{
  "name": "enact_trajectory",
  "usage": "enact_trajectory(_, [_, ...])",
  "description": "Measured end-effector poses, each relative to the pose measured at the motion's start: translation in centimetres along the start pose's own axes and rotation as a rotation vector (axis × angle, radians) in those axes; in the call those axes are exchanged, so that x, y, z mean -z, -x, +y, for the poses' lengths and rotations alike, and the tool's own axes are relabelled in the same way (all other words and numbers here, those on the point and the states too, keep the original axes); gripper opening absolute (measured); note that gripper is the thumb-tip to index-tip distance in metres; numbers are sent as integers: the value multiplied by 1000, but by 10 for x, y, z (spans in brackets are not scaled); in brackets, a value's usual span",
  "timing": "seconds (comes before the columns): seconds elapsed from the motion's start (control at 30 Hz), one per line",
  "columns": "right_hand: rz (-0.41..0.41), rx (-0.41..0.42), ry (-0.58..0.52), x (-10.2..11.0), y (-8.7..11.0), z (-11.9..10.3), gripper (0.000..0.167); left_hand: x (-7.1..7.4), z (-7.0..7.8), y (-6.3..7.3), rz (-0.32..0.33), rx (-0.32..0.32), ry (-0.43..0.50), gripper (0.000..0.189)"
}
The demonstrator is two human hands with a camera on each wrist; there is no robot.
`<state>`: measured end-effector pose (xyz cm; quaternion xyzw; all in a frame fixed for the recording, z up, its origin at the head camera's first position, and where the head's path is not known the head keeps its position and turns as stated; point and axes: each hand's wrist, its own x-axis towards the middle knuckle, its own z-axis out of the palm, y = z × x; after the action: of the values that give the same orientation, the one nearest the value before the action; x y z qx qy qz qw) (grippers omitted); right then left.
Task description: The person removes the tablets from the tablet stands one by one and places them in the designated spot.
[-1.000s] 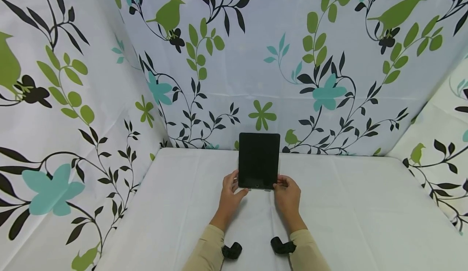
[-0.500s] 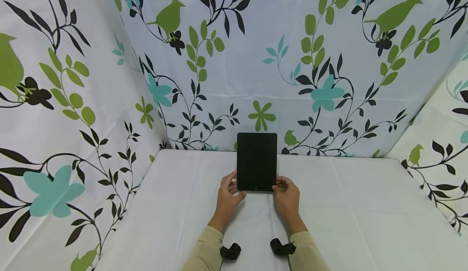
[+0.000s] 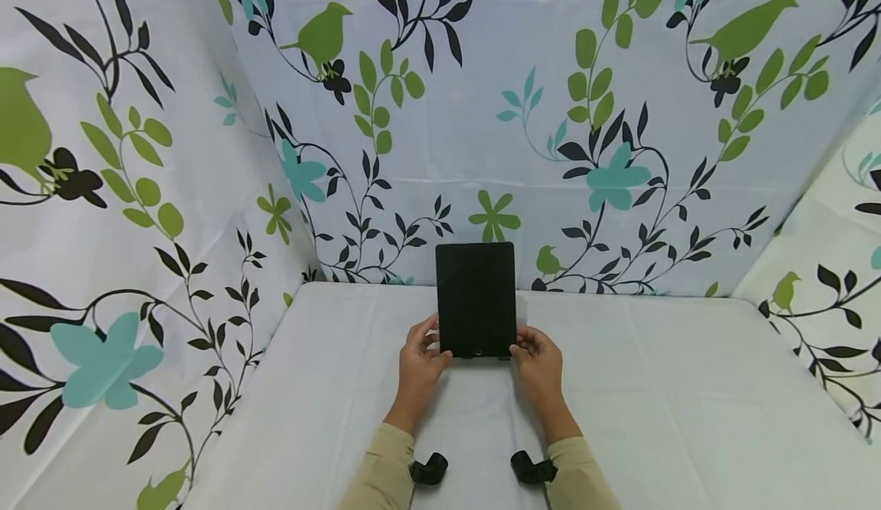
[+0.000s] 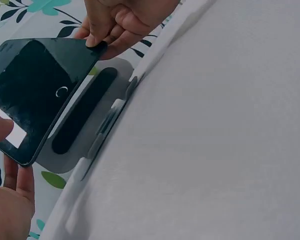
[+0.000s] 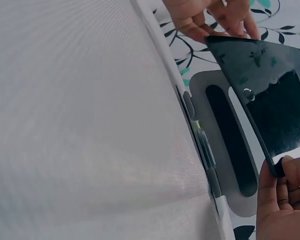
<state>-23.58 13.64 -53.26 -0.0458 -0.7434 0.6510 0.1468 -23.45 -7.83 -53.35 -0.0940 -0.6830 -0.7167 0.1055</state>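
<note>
A black tablet (image 3: pixel 476 300) with a round home button is held tilted up near the table's back edge. My left hand (image 3: pixel 421 353) grips its lower left corner, thumb on the front and fingers behind. At the lower right corner, my right hand (image 3: pixel 540 365) pinches the edge between thumb and fingers. Both wrist views show a grey stand-like piece (image 5: pixel 206 82) with rounded ends and a long dark strip, just behind and below the tablet's bottom edge. Small grey tabs (image 4: pixel 110 120) stick up along its near side. The tablet mostly hides this piece in the head view.
A white cloth covers the table (image 3: pixel 654 388). Behind it rises a backdrop (image 3: pixel 468 120) printed with leaves, birds and flowers, and similar cloth (image 3: pixel 206 296) closes in the left and right sides. Black wrist cameras (image 3: pixel 430 470) sit on both sleeves.
The tablet has shifted a little to the left and its top edge now appears slightly higher. My left hand has moved left with it; the right hand has barely moved.
</note>
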Motion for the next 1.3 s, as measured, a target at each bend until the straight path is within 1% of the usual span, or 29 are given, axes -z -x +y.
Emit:
enact_trajectory(0.2, [-33,-21,-99,-9,2,-15,29,11,16,-3,22,-34,80,68])
enact_trajectory(0.3, [-40,-19,-147,-15,5,-26,30,16,27,-5,48,-43,73,65])
enact_trajectory(0.43, [-68,-4,-208,-23,10,-40,32,25,42,-8,88,-43,51,61])
enact_trajectory(0.57, [-98,-11,-259,-31,14,-51,34,39,56,-11,90,-38,77,58])
enact_trajectory(0.63, [-117,-13,-278,-36,15,-55,36,47,62,-12,86,-30,70,58])
enact_trajectory(0.73, [-169,-1,-303,-46,17,-60,40,61,68,-12,101,-11,39,58])
enact_trajectory(0.83, [-222,33,-309,-58,19,-65,45,75,73,-13,122,2,-6,58])
enact_trajectory(0.97, [-248,53,-300,-73,21,-66,48,90,79,-16,135,9,-68,58])
enact_trajectory(1.03, [-244,37,-292,-80,21,-66,49,95,80,-17,147,19,-93,58])
enact_trajectory(1.1, [-247,19,-280,-88,21,-64,48,101,81,-17,173,39,-113,58])
enact_trajectory(1.2, [-258,-4,-241,-97,25,-60,47,108,79,-13,214,86,-155,59])
enact_trajectory(1.3, [-275,-12,-199,-104,26,-57,45,114,77,-11,232,125,-238,58])
